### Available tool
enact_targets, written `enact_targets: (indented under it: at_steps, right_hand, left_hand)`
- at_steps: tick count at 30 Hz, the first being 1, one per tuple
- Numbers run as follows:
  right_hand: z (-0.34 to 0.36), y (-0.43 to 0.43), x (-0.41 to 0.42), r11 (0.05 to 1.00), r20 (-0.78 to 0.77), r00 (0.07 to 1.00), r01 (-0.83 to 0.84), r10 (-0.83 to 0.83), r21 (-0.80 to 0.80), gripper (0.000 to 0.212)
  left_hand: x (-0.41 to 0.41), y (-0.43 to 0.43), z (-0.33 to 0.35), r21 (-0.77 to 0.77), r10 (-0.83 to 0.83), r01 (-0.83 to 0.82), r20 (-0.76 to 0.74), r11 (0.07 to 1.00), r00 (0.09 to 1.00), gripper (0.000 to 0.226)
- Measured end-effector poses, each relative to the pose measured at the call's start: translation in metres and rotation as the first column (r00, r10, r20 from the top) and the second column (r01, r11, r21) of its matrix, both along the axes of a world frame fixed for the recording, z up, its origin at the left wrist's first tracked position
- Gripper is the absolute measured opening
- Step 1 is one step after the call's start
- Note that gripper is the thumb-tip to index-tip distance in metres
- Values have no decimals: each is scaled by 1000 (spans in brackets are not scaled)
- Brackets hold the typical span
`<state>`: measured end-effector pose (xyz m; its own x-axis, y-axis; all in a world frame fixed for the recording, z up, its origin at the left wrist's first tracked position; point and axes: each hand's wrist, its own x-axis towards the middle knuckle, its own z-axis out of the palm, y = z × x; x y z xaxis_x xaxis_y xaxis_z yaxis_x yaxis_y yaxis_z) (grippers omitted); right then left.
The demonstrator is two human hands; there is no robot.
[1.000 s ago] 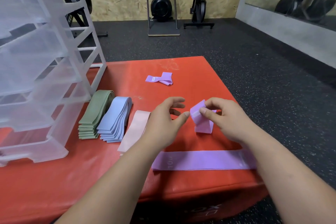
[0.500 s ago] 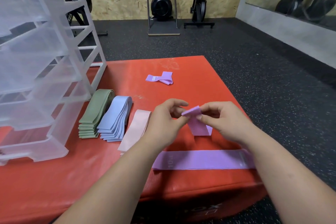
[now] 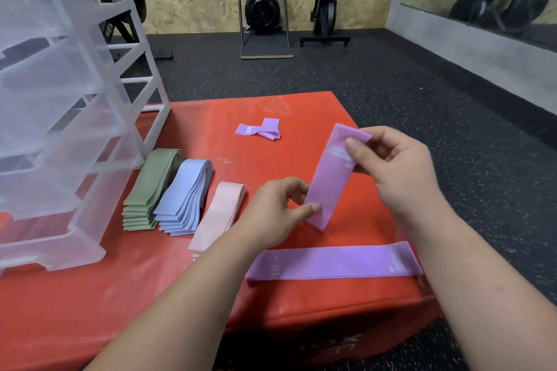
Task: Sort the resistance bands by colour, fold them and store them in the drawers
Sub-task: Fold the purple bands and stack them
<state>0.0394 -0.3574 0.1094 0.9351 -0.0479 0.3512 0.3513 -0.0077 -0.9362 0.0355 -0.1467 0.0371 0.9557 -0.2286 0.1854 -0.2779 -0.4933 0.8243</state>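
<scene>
Resistance bands (image 3: 184, 196) lie on red mat (image 3: 90, 295) over speckled floor (image 3: 391, 75).

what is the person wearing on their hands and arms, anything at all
Nothing that shows. The left hand and right hand have no gloves, rings or watch. The left forearm and right forearm are uncovered, with no sleeve in view.

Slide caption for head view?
Left hand and right hand hold a purple band above the red mat; green stack, blue stack and pink stack lie alongside.
</scene>
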Motion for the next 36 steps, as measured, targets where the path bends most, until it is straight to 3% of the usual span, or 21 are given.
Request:
enact_targets:
  at_steps: [4,10,14,18,22,29,36]
  right_hand:
    - [-7,-26,4,983,-92,987,139,-128,118,8]
    - [-29,-69,8,944,-282,923,305,-262,123,15]
    - [-37,-87,-1,943,-396,889,305,-232,132,21]
    - [-40,-97,-13,946,-440,871,299,-219,122,18]
    - [-42,-102,-26,963,-468,861,259,-198,69,18]
    - [-59,-115,-54,970,-530,814,176,-238,-165,21]
    - [-64,-116,-78,939,-516,807,131,-288,-319,6]
  left_hand:
    - [2,3,-6,111,-28,33,-48,993,998,13]
    - [3,14,1,85,-6,12,-70,996,998,9]
    - [-4,27,9,23,-36,38,-110,999,993,12]
    - [-18,39,20,58,-54,61,-122,996,991,19]
    - [-32,49,23,69,2,5,-103,998,995,21]
    - [-55,69,14,163,124,-113,-62,980,990,29]
    - [-74,72,9,219,219,-203,-52,954,974,34]
